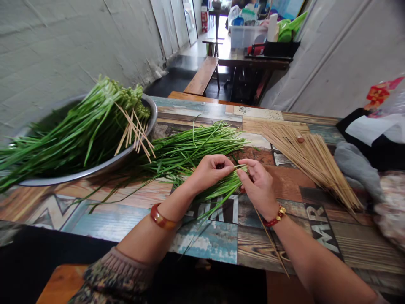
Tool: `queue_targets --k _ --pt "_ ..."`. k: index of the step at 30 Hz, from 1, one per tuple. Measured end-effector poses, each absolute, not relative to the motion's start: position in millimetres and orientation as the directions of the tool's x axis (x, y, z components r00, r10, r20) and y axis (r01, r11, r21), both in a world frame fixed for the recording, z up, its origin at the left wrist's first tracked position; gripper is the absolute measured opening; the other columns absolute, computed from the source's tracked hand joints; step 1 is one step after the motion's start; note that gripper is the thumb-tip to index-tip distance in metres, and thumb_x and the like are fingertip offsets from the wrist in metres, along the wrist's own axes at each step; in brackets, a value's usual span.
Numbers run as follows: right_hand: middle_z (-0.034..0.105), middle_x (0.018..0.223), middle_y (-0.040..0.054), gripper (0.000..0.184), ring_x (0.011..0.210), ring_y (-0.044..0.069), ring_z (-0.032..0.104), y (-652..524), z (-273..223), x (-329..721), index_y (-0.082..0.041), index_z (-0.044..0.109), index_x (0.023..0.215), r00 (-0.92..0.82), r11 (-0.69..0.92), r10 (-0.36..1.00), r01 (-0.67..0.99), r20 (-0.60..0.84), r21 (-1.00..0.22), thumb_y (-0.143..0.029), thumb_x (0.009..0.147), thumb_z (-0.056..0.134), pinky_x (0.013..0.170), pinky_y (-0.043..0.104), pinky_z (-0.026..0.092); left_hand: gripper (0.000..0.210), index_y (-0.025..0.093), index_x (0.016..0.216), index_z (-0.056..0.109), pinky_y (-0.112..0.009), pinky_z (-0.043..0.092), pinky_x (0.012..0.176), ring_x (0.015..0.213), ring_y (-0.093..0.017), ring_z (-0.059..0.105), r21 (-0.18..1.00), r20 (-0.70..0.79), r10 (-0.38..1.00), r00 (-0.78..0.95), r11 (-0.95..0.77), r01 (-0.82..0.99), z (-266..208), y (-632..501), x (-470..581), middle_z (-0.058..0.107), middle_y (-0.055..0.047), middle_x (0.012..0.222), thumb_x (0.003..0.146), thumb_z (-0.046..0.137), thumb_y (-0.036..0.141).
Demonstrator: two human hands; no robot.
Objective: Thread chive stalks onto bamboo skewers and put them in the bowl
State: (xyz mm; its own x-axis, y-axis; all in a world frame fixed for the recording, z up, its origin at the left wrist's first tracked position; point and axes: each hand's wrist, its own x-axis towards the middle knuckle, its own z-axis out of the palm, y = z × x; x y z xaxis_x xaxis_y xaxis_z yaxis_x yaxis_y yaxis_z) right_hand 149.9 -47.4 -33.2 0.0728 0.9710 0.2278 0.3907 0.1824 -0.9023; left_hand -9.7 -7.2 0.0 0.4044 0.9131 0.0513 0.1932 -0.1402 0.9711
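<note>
Left hand point(212, 172) and right hand point(258, 184) in pinch grips on green stems point(232, 182) between them.

A wooden bench point(202, 77) stands near a far table point(249, 63) bearing a plastic bin point(245, 39) and black tray point(279, 50).

It looks like a small eatery: a wooden bench point(202, 76) stands by a dark tabletop point(234, 62) loaded with a plastic bin point(248, 39) farther down the narrow room. On the patchwork-print tabletop point(215, 242) in front, a large metal basin point(153, 112) heaped with garlic chives point(85, 126) and many bamboo skewers point(319, 164) suggest catering quantities.
</note>
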Motion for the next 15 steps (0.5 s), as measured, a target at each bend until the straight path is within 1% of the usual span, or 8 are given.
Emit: queue_targets --k 5,9,12,15 --pt "0.057 0.064 -0.0012 0.019 0.053 0.013 0.05 -47 -35 151 -0.021 0.06 0.093 0.086 0.166 0.972 0.397 0.217 -0.903 -0.035 0.082 0.057 0.048 0.024 0.04 0.016 0.01 0.068 0.065 -0.021 0.04 0.06 0.063 -0.01 0.052 0.95 0.1 0.893 0.439 -0.217 0.225 -1 -7 -9 0.062 -0.003 0.068 0.076 0.058 0.022" --pt "0.056 0.062 -0.0019 0.017 0.053 0.013 0.05 -44 -36 152 -0.021 0.058 0.089 0.048 0.157 0.98 0.399 0.191 -0.903 -0.036 0.082 0.056 0.049 0.024 0.04 0.019 0.01 0.067 0.066 -0.021 0.041 0.061 0.064 -0.011 0.054 0.92 0.108 0.867 0.486 -0.272 0.281 0 -4 -13 0.063 -0.003 0.069 0.077 0.057 0.023" --pt "0.058 0.067 -0.0011 0.018 0.057 0.013 0.052 -43 -32 151 -0.02 0.058 0.09 -0.005 0.171 0.983 0.406 0.185 -0.897 -0.036 0.083 0.054 0.053 0.024 0.041 0.021 0.011 0.074 0.069 -0.021 0.043 0.064 0.07 -0.012 0.058 0.899 0.123 0.906 0.405 -0.275 0.342 2 2 -21 0.067 -0.005 0.076 0.078 0.057 0.028" --pt "0.06 0.07 0.0001 0.016 0.062 0.013 0.054 -42 -30 149 -0.019 0.057 0.078 -0.034 0.214 0.974 0.452 0.224 -0.866 -0.033 0.082 0.054 0.058 0.025 0.041 0.026 0.011 0.085 0.07 -0.021 0.043 0.061 0.067 -0.012 0.058 0.897 0.124 0.947 0.296 -0.235 0.375 3 7 -26 0.069 -0.006 0.078 0.08 0.055 0.031"
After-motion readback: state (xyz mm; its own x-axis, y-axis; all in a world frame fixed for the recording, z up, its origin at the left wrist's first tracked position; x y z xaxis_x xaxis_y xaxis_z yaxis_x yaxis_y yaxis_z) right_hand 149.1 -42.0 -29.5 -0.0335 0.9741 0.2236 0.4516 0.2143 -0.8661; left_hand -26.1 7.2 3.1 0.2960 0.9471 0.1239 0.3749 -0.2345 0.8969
